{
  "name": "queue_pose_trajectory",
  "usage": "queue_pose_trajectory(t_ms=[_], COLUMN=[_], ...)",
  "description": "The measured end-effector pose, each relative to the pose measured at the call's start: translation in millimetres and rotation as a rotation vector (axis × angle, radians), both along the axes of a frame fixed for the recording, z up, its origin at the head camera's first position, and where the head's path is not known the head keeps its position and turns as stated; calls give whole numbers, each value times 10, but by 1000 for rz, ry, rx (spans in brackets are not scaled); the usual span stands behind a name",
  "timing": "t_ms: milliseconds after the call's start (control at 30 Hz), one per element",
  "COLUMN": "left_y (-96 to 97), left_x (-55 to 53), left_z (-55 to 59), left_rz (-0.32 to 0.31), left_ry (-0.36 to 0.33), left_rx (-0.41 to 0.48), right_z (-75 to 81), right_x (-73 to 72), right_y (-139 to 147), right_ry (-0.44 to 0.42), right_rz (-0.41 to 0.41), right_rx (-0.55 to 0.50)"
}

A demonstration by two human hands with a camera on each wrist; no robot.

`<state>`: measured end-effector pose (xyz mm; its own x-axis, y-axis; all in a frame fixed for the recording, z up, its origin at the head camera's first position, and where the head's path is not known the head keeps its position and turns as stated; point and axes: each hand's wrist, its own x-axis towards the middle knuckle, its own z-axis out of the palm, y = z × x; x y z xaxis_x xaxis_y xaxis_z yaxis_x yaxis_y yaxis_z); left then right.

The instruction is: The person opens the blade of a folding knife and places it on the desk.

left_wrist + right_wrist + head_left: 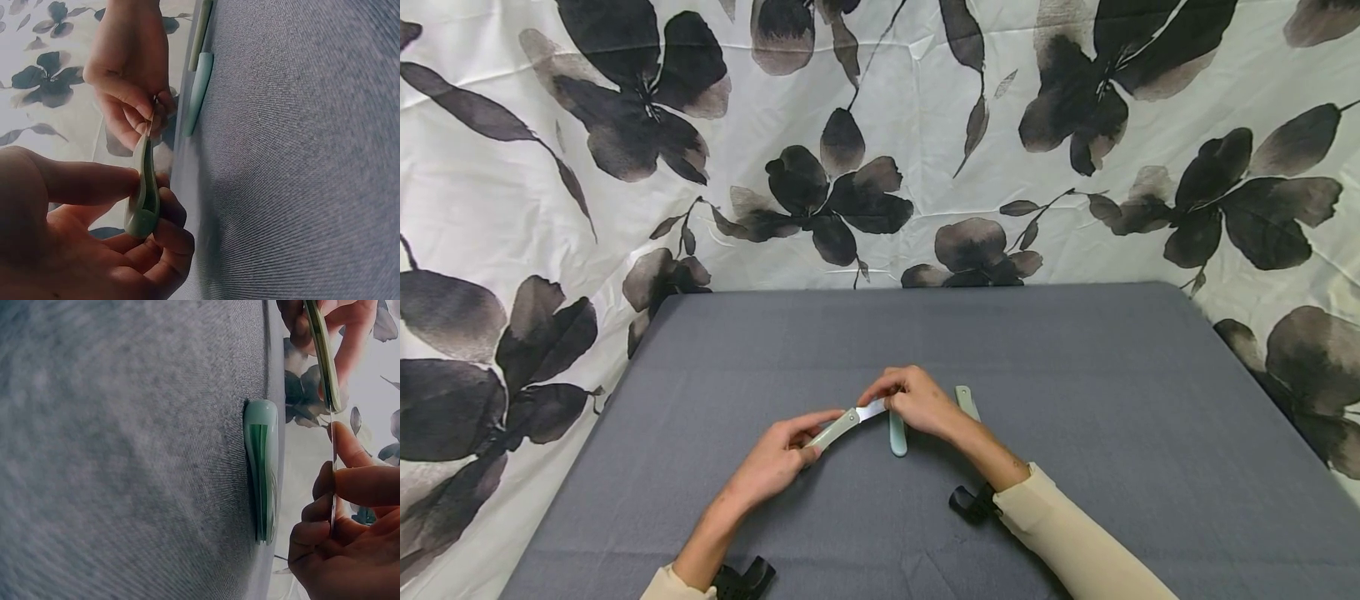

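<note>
A folding knife with a pale green handle [837, 429] hangs above the table, its metal blade [871, 409] swung out. My left hand [775, 462] grips the handle between thumb and fingers; the handle's open slot shows in the left wrist view. The blade is pinched flat by my right hand [921, 404], whose fingers hide its tip. Beneath the right hand lies a mint-coloured folding knife [269, 469], closed, partly covered in the head view. Another pale green folding knife [967, 402] lies behind the right wrist, partly hidden by the forearm.
A grey cloth covers the table [1075, 350]. Behind and beside it hangs a white curtain [955, 167] printed with dark flowers. Black wrist devices [973, 504] sit below both forearms, near the table surface.
</note>
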<state>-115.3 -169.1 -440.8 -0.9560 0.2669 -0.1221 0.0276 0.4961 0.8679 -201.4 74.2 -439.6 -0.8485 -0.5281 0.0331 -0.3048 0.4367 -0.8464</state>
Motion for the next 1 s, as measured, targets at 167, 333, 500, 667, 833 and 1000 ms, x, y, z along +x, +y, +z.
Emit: queue_pose_trajectory(t_ms=[167,333,500,667,833,1000], left_y=[-7,-14,-22,-22,0,35], left_x=[20,35,45,56,65,102], left_z=[-7,-7,7,13,-6,-17], left_rz=[-11,-29,-49,-58,-45,-40], left_ry=[-4,-8,-7,8,49,57], left_rx=[-12,-13,-4,-8,-31,-14], right_z=[4,6,-3,-9,1,14], right_x=[18,36,41,41,24,9], right_y=[-6,-13,-13,-2,19,23], right_ry=[11,22,22,31,40,-7], right_rz=[10,16,21,33,30,-4], right_rx=[8,11,18,11,-62,-112])
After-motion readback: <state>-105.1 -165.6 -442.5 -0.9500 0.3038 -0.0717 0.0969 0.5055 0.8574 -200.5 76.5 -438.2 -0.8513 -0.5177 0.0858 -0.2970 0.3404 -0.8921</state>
